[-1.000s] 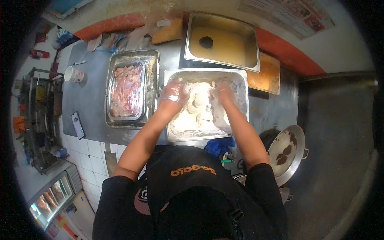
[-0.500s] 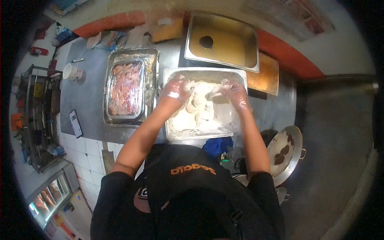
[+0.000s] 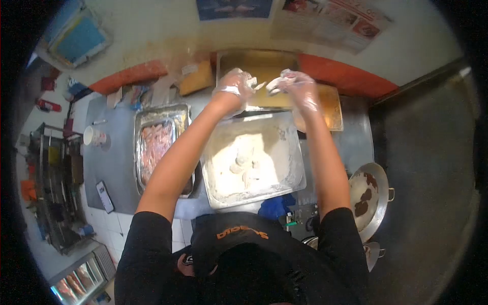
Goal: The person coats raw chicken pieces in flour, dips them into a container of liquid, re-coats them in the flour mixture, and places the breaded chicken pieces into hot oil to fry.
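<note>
Both my hands wear clear plastic gloves and are raised over the deep metal pan of yellowish liquid [image 3: 264, 52] at the back. My left hand [image 3: 235, 89] is closed on a flour-coated chicken piece [image 3: 258, 85]. Another flour-coated chicken piece [image 3: 276, 84] is gripped in my right hand [image 3: 302, 92], its end pointing toward the left one. Nearer to me, below my hands, lies the metal pan of white flour [image 3: 284, 173], with several coated pieces [image 3: 246, 165] in its middle. The exact shape of the held pieces is partly hidden by my fingers.
Left of the flour stands a tray of raw chicken [image 3: 155, 142], partly behind my left forearm. A white cup [image 3: 93, 135] and a phone [image 3: 104, 196] lie farther left. A large round pan [image 3: 373, 203] sits at the right, and a blue cloth [image 3: 277, 206] at the near edge.
Both hands have risen from the flour pan to above the liquid pan, carrying the coated pieces. The camera view has tilted up, showing more wall.
</note>
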Available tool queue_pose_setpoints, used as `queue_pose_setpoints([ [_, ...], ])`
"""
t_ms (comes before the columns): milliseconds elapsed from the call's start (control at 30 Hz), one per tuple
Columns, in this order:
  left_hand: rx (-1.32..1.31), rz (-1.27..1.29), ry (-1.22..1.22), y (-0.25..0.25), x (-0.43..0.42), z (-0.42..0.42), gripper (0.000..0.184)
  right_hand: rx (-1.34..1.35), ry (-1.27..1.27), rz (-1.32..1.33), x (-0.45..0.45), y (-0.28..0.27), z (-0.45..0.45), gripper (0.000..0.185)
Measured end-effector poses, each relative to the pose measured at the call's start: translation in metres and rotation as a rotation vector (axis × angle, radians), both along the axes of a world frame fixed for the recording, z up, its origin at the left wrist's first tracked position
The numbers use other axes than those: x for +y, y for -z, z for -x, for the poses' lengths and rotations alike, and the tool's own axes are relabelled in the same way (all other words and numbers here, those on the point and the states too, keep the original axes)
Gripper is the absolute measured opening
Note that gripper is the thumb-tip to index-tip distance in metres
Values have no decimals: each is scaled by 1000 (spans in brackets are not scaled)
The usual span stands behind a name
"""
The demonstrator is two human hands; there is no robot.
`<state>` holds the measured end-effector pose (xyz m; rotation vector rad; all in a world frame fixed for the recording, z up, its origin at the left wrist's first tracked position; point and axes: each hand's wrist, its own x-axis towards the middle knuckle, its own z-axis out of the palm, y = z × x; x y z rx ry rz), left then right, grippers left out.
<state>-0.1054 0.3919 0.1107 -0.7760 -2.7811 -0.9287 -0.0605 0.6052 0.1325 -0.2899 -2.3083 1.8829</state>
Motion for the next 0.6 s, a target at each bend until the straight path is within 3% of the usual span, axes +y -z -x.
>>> queue_pose_setpoints([
  [67,-102,85,53,28,23,34,23,-117,-82,-86,-1,1,19,19],
  [133,-283,244,15,10,40,34,26,-189,-132,-246,17,70,64,14],
  [167,-262,306,76,58,48,59,26,-156,-81,-267,24,111,79,13],
  [267,-471,581,211,46,70,58,29,-336,-78,-571,11,81,71,20],
  [333,-422,681,267,67,79,64,29,-432,-142,-857,17,109,84,27],
  [367,-400,730,295,77,83,69,29,-474,-155,-866,22,138,95,27],
  [467,-386,758,268,97,91,78,28,-339,-185,-1081,26,206,121,26],
  [567,-420,796,293,106,95,80,29,-545,-150,-1035,8,185,114,26],
  [600,-427,796,281,101,97,76,30,-507,-110,-1087,5,202,118,27],
])
